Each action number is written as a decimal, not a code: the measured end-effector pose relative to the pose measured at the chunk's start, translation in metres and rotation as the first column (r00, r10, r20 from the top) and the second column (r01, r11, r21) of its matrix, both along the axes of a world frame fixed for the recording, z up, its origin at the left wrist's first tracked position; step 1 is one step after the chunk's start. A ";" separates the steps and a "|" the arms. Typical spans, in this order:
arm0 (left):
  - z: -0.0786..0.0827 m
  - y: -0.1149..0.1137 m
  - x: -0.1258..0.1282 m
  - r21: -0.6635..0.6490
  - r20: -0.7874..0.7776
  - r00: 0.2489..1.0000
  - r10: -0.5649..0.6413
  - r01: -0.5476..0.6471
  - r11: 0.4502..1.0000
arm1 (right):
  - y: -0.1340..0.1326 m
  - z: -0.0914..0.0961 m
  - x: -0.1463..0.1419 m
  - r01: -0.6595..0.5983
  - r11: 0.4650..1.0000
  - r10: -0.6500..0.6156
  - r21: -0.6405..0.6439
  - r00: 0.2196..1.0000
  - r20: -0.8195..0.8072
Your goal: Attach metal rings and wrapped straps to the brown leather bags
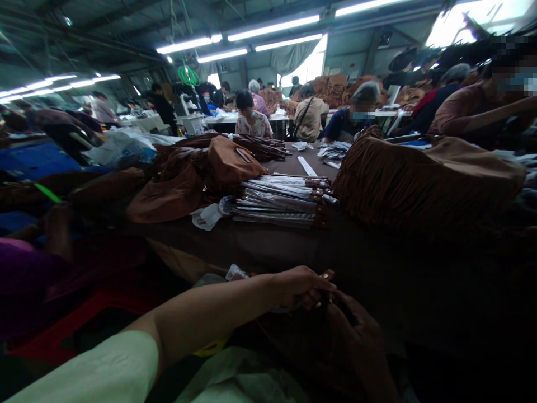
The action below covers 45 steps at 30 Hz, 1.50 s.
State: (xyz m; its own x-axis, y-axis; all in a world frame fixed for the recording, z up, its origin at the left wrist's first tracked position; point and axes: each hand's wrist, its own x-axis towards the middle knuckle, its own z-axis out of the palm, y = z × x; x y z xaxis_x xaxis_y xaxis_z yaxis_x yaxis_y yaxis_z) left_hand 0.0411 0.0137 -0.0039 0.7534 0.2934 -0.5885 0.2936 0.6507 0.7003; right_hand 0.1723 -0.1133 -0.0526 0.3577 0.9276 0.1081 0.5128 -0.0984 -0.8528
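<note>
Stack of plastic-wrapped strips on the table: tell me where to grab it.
Grip the stack of plastic-wrapped strips around its middle, coming from the near side over the dark table. The long strips lie side by side in a pile, so a mid-length hold likely keeps them together better than pinching their brown ends.

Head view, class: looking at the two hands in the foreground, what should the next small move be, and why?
Probably bring the right hand up to steady the brown-tipped piece, because the left hand seems to grip it alone, while the right hand sits just below it in shadow, close enough to reach it.
</note>
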 end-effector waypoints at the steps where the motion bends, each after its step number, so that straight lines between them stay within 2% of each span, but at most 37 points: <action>1: 0.001 -0.001 -0.001 0.003 0.015 1.000 -0.004 0.004 1.000 | 0.001 0.000 -0.001 0.012 1.000 -0.012 -0.006 1.000 0.012; 5: 0.004 -0.005 -0.004 0.109 -0.004 0.997 0.078 -0.077 0.991 | 0.005 -0.001 -0.002 0.041 0.999 -0.040 -0.025 0.999 0.037; 7: 0.003 -0.005 -0.005 0.132 -0.026 0.993 0.115 -0.111 0.985 | 0.007 -0.002 -0.002 0.014 0.999 -0.014 -0.029 1.000 0.026; 11: -0.001 0.000 -0.003 0.037 -0.073 0.995 0.071 -0.069 0.997 | 0.006 -0.001 0.000 -0.100 0.995 0.099 -0.030 0.995 -0.005; 15: -0.003 0.003 -0.001 -0.067 -0.080 0.996 -0.035 0.029 0.997 | 0.001 0.000 0.000 -0.078 0.997 0.077 -0.031 0.997 -0.015; 19: -0.003 0.000 -0.003 -0.052 -0.008 1.000 -0.009 0.008 0.999 | -0.001 -0.001 0.000 -0.055 0.998 0.055 -0.025 0.998 -0.001; 23: 0.000 -0.006 -0.005 0.036 0.023 0.996 0.091 -0.092 0.995 | 0.002 0.002 0.000 -0.015 0.999 0.015 -0.036 1.000 0.015; 25: 0.003 -0.007 -0.004 0.055 0.000 0.992 0.128 -0.128 0.990 | 0.003 0.004 -0.001 -0.046 0.998 0.046 -0.038 0.999 -0.009; 30: 0.003 -0.004 0.001 -0.003 -0.083 0.993 0.082 -0.082 0.997 | 0.002 0.007 -0.001 -0.144 0.989 0.143 -0.037 0.989 -0.025; 33: 0.000 -0.002 0.003 -0.012 -0.056 0.997 0.060 -0.060 0.998 | 0.001 0.007 -0.001 -0.110 0.993 0.109 -0.052 0.994 -0.022; 38: -0.001 -0.003 0.001 -0.042 0.059 0.998 0.024 -0.021 0.999 | 0.004 0.001 0.001 0.024 0.999 -0.023 -0.048 1.000 0.009; 42: 0.004 -0.006 0.000 0.030 0.021 0.997 0.079 -0.080 0.996 | 0.007 -0.004 0.001 0.074 0.996 -0.074 -0.047 0.997 -0.012; 45: 0.006 -0.007 -0.001 0.062 0.014 0.997 0.081 -0.082 0.995 | 0.007 0.001 0.001 0.056 0.996 -0.059 -0.070 0.997 -0.047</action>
